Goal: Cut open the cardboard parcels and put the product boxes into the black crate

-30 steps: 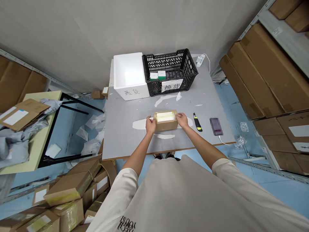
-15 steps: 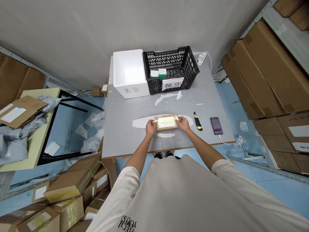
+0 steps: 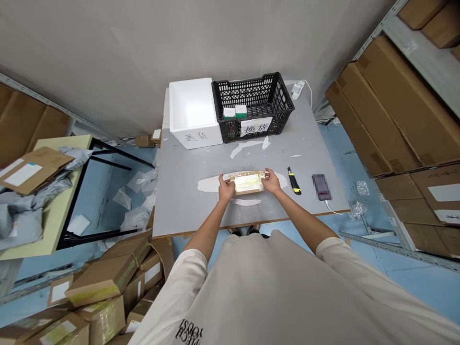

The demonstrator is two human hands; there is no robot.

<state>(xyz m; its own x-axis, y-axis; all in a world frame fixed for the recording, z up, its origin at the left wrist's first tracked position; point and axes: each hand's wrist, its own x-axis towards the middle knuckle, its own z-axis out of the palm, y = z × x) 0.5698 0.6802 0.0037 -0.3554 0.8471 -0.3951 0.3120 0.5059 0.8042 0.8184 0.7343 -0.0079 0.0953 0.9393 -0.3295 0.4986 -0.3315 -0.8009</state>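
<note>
Though glossy-topped, oblong cardboard box (image 3: pixel 247 183)

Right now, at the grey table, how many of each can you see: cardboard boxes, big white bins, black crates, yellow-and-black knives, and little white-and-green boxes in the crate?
Cardboard box: 1
Big white bin: 1
Black crate: 1
Yellow-and-black knife: 1
Little white-and-green boxes: 2
Total: 6

taped box (image 3: pixel 248 184): brown cardboard, shiny top
desk (image 3: pixel 187 206): smooth grey matt top, wood-like edge
crate (image 3: pixel 230 131): black plastic, slight sheen
crate sign (image 3: pixel 256 127): white paper, slightly wavy
bin (image 3: pixel 196 138): white, looks like foam, smooth, matt
mailers (image 3: pixel 25 220): grey plastic film, crinkled
shirt (image 3: pixel 269 278): pale matt cloth, soft folds
wall (image 3: pixel 215 38): dull grey, faintly mottled
</note>
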